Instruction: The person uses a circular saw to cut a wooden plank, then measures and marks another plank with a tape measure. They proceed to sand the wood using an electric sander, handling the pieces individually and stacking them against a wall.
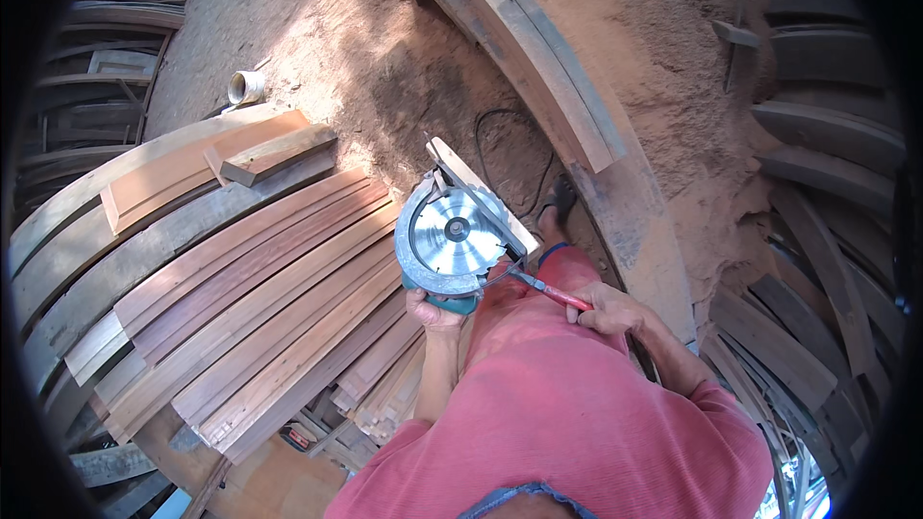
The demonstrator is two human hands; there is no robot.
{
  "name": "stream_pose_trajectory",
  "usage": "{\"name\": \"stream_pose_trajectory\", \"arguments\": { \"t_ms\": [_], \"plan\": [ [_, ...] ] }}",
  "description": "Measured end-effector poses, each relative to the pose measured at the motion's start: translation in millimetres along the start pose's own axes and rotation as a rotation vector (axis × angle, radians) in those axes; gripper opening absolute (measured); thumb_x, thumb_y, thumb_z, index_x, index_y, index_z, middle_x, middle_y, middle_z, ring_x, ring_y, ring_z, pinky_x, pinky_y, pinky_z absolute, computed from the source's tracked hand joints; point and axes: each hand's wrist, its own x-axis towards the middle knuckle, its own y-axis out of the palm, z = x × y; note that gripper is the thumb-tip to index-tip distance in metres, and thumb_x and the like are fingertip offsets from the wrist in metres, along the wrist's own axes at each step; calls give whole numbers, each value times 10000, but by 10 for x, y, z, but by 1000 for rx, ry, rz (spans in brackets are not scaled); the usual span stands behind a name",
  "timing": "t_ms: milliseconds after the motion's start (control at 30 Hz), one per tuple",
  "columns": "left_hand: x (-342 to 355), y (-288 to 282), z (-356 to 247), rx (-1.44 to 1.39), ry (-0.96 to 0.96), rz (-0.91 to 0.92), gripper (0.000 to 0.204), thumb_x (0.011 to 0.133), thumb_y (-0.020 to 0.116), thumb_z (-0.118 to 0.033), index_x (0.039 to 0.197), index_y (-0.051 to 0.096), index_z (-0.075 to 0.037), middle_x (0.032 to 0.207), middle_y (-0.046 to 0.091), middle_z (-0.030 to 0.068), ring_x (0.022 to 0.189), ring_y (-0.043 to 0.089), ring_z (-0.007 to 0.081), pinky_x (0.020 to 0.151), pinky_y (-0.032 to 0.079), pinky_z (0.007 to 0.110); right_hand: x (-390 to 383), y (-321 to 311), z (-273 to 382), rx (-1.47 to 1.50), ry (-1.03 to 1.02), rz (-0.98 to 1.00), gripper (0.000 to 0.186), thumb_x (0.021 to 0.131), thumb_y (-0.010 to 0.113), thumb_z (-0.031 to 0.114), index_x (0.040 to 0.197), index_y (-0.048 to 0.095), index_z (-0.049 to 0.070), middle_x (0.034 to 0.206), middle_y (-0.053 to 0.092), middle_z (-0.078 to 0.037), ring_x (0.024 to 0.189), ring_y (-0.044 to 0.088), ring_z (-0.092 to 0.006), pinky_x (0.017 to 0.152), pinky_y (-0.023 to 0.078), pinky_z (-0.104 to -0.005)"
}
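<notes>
A circular saw [486,248] is held up in front of me, its round silver blade [452,228] facing upward inside a grey guard. My left hand [435,310] is closed around the saw's teal body at its lower side. In my right hand [610,309] is a red-handled tool [562,296], with fingers wrapped round the grip. Its slim metal end reaches the lower right rim of the saw, close to the blade; the exact kind of tool is too small to tell. A pale wooden strip [464,161] lies along the saw's far right side.
Planks [260,298] are stacked side by side on my left, with a short block [279,154] on top. A long beam [538,48] runs along the right. A black cable [500,115] loops on the dirt. A white can [246,87] stands far left. Timber [779,346] piles up at right.
</notes>
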Motion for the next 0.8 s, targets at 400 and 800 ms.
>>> {"name": "stream_pose_trajectory", "arguments": {
  "t_ms": [400,800],
  "plan": [
    [135,-97,25,-90,-80,158,112,712,630,-140,809,579,-115,646,508,-18,556,514,131,567,496,282,35,-20,-28,45,27,-99,172,761,553,-37,878,655,35,741,563,27,703,510,-88,628,418,-272],
    [312,-445,-36,-96,-172,135,149,729,660,-163,830,561,-118,704,506,-25,665,529,145,669,456,339,105,154,17,-12,56,-89,151,790,542,42,916,621,14,774,596,-58,751,575,-170,700,468,-341]
  ]
}}
